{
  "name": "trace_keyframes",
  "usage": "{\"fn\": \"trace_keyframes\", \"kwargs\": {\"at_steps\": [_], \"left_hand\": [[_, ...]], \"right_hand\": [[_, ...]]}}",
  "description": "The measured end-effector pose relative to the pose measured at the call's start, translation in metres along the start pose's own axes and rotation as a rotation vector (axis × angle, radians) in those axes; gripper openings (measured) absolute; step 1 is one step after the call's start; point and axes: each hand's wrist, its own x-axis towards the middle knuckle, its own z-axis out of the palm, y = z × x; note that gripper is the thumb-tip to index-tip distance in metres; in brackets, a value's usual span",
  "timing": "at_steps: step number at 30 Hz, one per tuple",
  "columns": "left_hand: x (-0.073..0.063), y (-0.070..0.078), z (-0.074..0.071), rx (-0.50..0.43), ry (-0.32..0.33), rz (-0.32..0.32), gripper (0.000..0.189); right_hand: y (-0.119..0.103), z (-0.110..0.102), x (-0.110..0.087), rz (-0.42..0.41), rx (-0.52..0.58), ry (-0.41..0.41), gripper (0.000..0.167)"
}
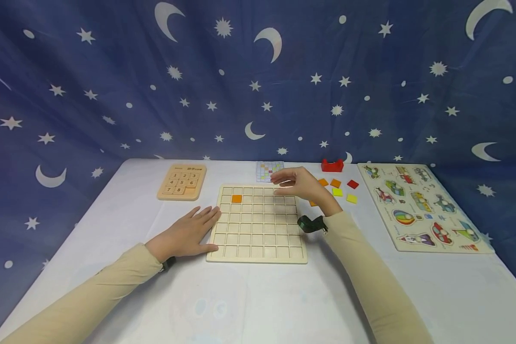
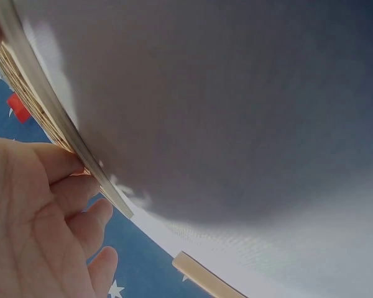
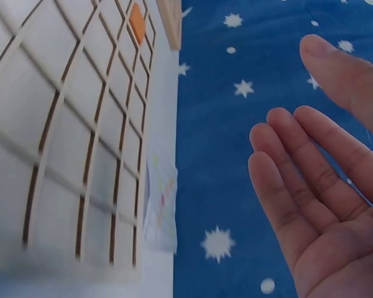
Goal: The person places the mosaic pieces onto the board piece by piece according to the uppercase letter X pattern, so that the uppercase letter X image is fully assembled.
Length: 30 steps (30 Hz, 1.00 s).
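A pale wooden grid board (image 1: 258,234) lies flat on the white table, with one orange square tile (image 1: 237,198) in a cell near its upper left. My left hand (image 1: 189,234) rests on the board's left edge with its fingers spread; the left wrist view shows its fingertips (image 2: 68,161) at that edge. Above the board's far right corner is my right hand (image 1: 298,184), raised, its fingers slightly bent. In the right wrist view no tile shows between its thumb and fingers (image 3: 298,180). Behind the board lies a paper card (image 1: 264,171) with a coloured grid, partly hidden by the right hand.
Loose orange, red and yellow tiles (image 1: 337,192) lie right of the board, near a red holder (image 1: 332,166). A wooden number puzzle (image 1: 182,182) sits at the back left. On the right is a picture peg puzzle (image 1: 421,210). A starry blue curtain (image 1: 223,86) hangs behind.
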Motion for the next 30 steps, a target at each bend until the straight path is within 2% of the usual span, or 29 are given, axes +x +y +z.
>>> {"fn": "trace_keyframes", "kwargs": {"at_steps": [4,13,24,30], "left_hand": [[-0.001,0.000,0.000,0.004,0.006,0.004,0.087],[-0.002,0.002,-0.003,-0.003,0.004,0.005,0.086],[-0.002,0.001,-0.002,-0.002,0.010,0.009,0.085],[-0.001,0.001,0.000,0.001,0.011,0.008,0.086]], "right_hand": [[0.006,-0.011,-0.014,0.022,-0.043,0.040,0.045],[0.029,-0.030,-0.037,0.138,-0.101,0.108,0.040],[0.062,-0.044,-0.051,0.203,-0.139,0.109,0.034],[0.072,-0.048,-0.053,0.231,-0.173,0.102,0.034]]}}
